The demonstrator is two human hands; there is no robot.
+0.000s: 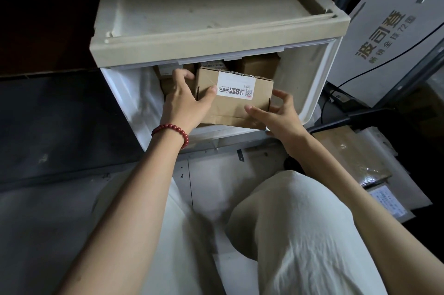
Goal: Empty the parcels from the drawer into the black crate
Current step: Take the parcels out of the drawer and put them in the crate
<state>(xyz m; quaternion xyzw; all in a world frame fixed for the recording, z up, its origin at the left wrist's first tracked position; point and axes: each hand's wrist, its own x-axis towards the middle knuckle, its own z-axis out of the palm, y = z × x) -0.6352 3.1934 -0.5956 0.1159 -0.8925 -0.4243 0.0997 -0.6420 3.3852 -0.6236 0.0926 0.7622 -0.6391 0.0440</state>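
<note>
A brown cardboard parcel (230, 107) with a white printed label lies in the pulled-out white drawer (310, 83) of a cream plastic cabinet (209, 15). My left hand (182, 100) grips the parcel's left end, thumb on its front face. My right hand (278, 114) curls round its lower right corner, thumb on the front and fingers at the side. More brown parcels (259, 65) sit behind it, deeper in the drawer and partly hidden. The black crate is out of sight.
A large white printed carton (384, 37) leans to the right of the cabinet, with a black cable across it. Flat wrapped packages (355, 153) lie on the floor at the right. My knees in light trousers (288, 222) fill the foreground. Dark floor lies to the left.
</note>
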